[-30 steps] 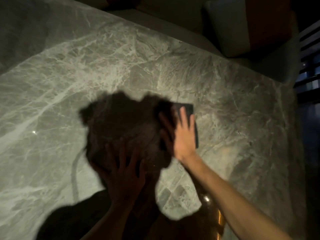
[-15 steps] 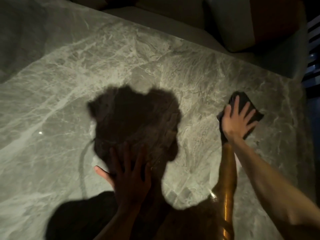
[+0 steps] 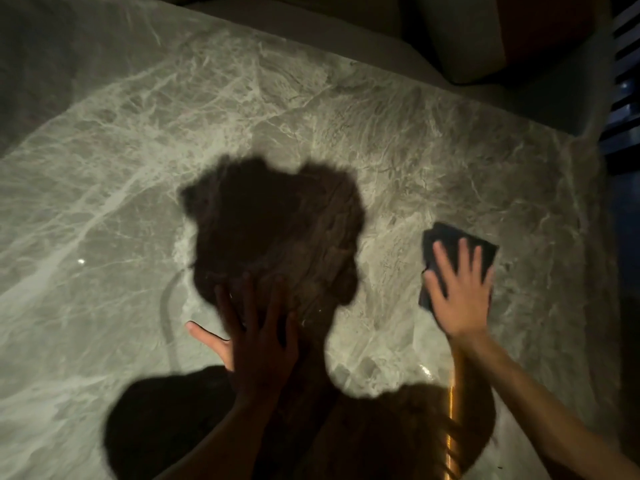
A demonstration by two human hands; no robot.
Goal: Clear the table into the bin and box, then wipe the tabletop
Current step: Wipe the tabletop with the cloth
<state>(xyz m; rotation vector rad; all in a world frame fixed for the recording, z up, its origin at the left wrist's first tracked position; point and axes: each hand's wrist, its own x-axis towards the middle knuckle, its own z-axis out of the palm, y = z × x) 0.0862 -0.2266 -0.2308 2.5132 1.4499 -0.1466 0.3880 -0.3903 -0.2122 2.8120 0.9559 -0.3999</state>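
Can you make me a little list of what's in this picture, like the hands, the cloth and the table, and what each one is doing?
table: grey marble top with pale veins
cloth: dark, folded, lying flat on the table at the right
right hand: straight fingers pressing down on the cloth
left hand: spread out flat, low over the table or on it, inside the shadow
shadow: the person's head and shoulders, in the middle of the table
step: wiping

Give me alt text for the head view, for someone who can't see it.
The right hand presses a dark cloth flat on the marble tabletop, toward its right edge. The left hand lies spread on the tabletop, inside the person's shadow.
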